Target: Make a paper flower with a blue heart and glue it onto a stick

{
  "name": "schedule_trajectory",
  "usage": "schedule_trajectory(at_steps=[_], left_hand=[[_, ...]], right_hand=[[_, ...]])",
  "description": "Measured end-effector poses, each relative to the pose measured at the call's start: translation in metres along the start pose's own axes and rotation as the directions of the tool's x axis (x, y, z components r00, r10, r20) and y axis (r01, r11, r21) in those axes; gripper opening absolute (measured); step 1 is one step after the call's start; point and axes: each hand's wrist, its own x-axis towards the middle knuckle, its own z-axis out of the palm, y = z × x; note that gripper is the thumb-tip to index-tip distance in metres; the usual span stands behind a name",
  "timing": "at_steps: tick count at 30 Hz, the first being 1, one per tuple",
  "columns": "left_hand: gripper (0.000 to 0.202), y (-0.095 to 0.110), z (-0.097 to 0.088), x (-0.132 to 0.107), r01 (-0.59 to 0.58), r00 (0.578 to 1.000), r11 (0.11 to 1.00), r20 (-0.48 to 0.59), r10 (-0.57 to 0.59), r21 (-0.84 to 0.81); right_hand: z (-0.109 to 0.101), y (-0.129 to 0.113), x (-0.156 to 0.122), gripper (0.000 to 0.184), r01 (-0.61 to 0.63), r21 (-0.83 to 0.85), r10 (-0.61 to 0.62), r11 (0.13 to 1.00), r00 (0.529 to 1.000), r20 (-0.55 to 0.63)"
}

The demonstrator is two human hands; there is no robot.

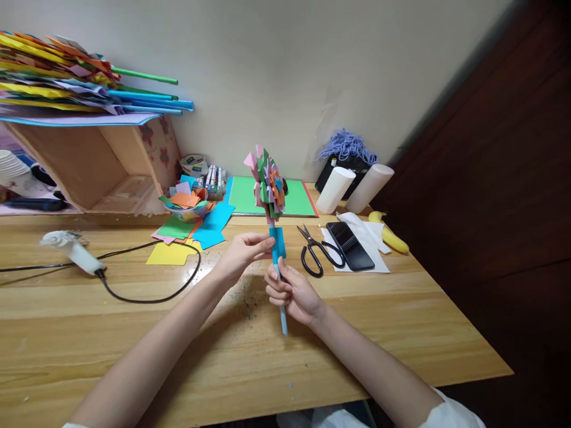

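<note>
Multicoloured folded-paper flower (pixel 269 187) on light-blue paper stem (pixel 284 322), near upright, mid-scene over wooden desk (pixel 379 356). Right hand (pixel 297 291) clamped round stem; left hand (pixel 244 252) pinching bright-blue paper piece (pixel 280 241) there. Black-handled metal scissors (pixel 311 241) lie right.

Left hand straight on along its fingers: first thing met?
The blue paper on the stem, which the left hand appears to touch now; beyond it, possibly the scissors, though depth is unclear.

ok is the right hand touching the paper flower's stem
Touching: the head view shows the right hand curled around the light blue stem of the paper flower.
</note>
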Motion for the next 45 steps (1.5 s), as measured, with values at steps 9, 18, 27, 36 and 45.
schedule_trajectory(at_steps=[9, 18, 27, 36, 45], left_hand=[[0.024, 0.027, -0.049, -0.087, -0.096, 0.833, 0.979, -0.524, 0.178, 0.181], [0.023, 0.048, -0.117, -0.194, -0.121, 0.394, 0.945, -0.858, 0.328, 0.305], [0.034, 0.054, -0.17, -0.25, -0.175, 0.036, 0.922, -0.933, 0.357, 0.346], [0.035, 0.047, -0.198, -0.249, -0.213, 0.019, 0.907, -0.926, 0.377, 0.364], [0.031, 0.039, -0.206, -0.242, -0.203, 0.065, 0.906, -0.918, 0.391, 0.371]], right_hand=[[0.035, 0.026, 0.053, 0.034, -0.284, -0.242, 0.338, 0.928, 0.915, 0.222], [0.119, 0.099, 0.133, 0.036, -0.371, -0.48, 0.589, 0.795, 0.663, 0.462], [0.149, 0.16, 0.183, 0.028, 0.326, -0.766, 0.124, 0.554, 0.878, 0.463], [0.15, 0.174, 0.269, 0.027, 0.289, -0.95, -0.235, -0.121, 0.921, 0.31], [0.138, 0.137, 0.231, 0.034, 0.372, -0.907, -0.171, 0.198, 0.924, 0.342]])
